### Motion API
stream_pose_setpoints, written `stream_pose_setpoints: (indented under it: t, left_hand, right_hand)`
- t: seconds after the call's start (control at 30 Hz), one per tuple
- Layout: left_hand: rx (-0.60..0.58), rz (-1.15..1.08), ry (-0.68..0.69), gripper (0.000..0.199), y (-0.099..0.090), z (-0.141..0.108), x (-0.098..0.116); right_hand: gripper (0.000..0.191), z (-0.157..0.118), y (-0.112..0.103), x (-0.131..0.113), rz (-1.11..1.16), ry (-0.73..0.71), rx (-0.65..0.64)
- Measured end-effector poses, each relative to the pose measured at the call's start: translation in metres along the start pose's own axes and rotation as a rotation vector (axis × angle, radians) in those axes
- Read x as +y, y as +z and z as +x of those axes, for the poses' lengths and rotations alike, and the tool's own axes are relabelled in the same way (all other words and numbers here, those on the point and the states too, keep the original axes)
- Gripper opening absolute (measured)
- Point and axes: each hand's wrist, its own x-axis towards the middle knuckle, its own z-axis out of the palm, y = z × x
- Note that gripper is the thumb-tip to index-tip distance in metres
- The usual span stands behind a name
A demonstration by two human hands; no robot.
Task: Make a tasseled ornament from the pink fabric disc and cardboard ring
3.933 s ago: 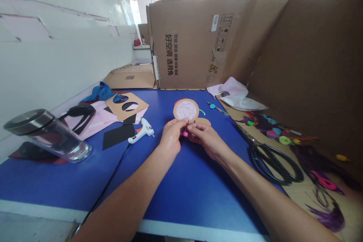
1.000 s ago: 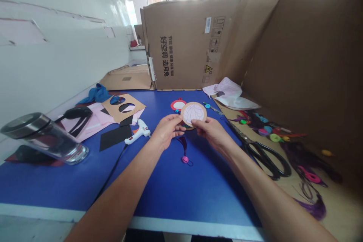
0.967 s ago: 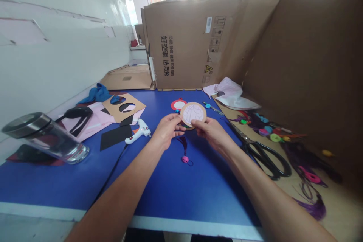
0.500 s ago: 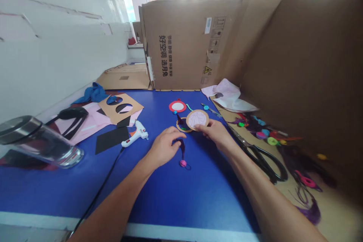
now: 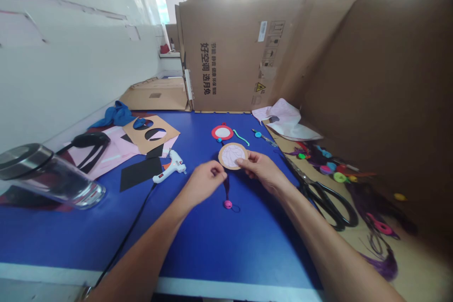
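Note:
My right hand (image 5: 265, 169) pinches the right edge of a round cardboard disc (image 5: 232, 156) faced with pale, purple-lined paper. At the disc's lower left edge is my left hand (image 5: 207, 180), thumb and fingertips pressed together; what they hold, if anything, is hidden. Just below these fingertips hangs a dark purple tassel (image 5: 227, 188) with a pink bell (image 5: 227, 204) and a thin loop lying on the blue table. The disc hides whatever is beneath it. Beyond it lies a red-rimmed disc with a white centre (image 5: 222, 132), a blue bell (image 5: 219, 140) close by.
A white glue gun (image 5: 170, 167) with its cord lies left, near black card (image 5: 140, 174) and cardboard with round cut-outs (image 5: 167, 126). Further left is a tilted glass bottle (image 5: 67, 181). Black-handled scissors (image 5: 327, 200) lie right; a tall cardboard box (image 5: 233, 56) stands behind.
My right hand has brought the papered disc left and slightly toward me, over the cardboard ring. My left fingers have closed together at its edge. A green strip behind is now uncovered.

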Motion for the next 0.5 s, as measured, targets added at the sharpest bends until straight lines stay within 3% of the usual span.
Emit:
stream_pose_setpoints:
  t: [0.07, 0.13, 0.23, 0.37, 0.4, 0.5]
  left_hand:
    - [0.098, -0.255, -0.229, 0.014, -0.002, 0.005, 0.001]
    - [0.089, -0.501, -0.360, 0.018, -0.002, 0.008, 0.002]
    - [0.045, -0.722, -0.413, 0.013, -0.002, 0.010, 0.001]
    - [0.162, -0.847, -0.413, 0.010, -0.006, 0.013, -0.003]
    - [0.199, -0.862, -0.410, 0.010, -0.008, 0.014, -0.004]
    - [0.260, -0.867, -0.409, 0.009, -0.012, 0.016, -0.006]
  right_hand:
    - [0.056, -0.003, 0.005, 0.000, 0.021, -0.005, -0.016]
    - [0.056, -0.005, 0.010, 0.001, 0.029, -0.008, -0.044]
    - [0.053, -0.005, 0.012, 0.001, -0.003, -0.011, -0.083]
    - [0.044, -0.010, 0.000, -0.005, -0.263, -0.092, -0.049]
    - [0.039, -0.013, -0.003, -0.008, -0.345, -0.152, -0.091]
    - [0.019, -0.028, -0.006, -0.019, -0.446, -0.215, -0.460]
